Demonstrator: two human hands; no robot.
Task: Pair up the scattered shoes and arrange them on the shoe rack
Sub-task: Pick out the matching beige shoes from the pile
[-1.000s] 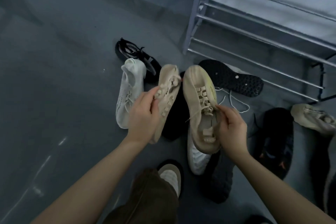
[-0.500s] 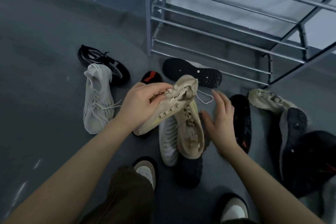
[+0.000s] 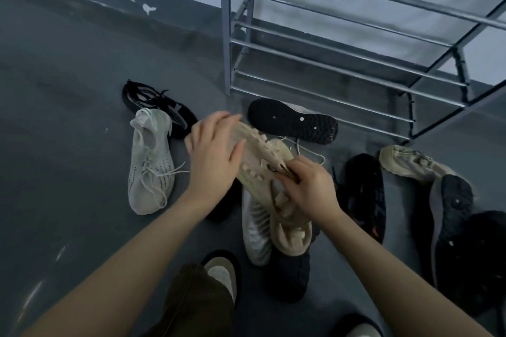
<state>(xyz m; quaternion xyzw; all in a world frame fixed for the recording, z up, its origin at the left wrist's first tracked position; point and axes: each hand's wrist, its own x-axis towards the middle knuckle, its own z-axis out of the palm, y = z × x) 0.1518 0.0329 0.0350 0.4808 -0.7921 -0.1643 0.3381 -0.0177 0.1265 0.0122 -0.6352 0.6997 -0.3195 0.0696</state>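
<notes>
A beige lace-up shoe (image 3: 260,159) is lifted over the pile, toe pointing up-left. My left hand (image 3: 216,156) lies over its toe end with the thumb against its side. My right hand (image 3: 309,189) pinches its heel collar. A second beige shoe (image 3: 290,227) lies just beneath on the pile, partly hidden by my right hand. A third beige shoe (image 3: 410,163) rests on the floor to the right. The grey metal shoe rack (image 3: 328,44) stands behind the pile with bare bars.
On the floor are a white knit sneaker (image 3: 150,164), a black mesh sneaker (image 3: 161,107), an upturned black-soled shoe (image 3: 293,120), a black sneaker (image 3: 367,194), a white ribbed shoe (image 3: 256,230) and dark shoes (image 3: 451,213) at right. My slippered foot (image 3: 221,273) is below.
My right hand, open beside the pile half a second ago, has closed on the heel collar of the beige shoe in my left hand. The left hand has slid toward the toe.
</notes>
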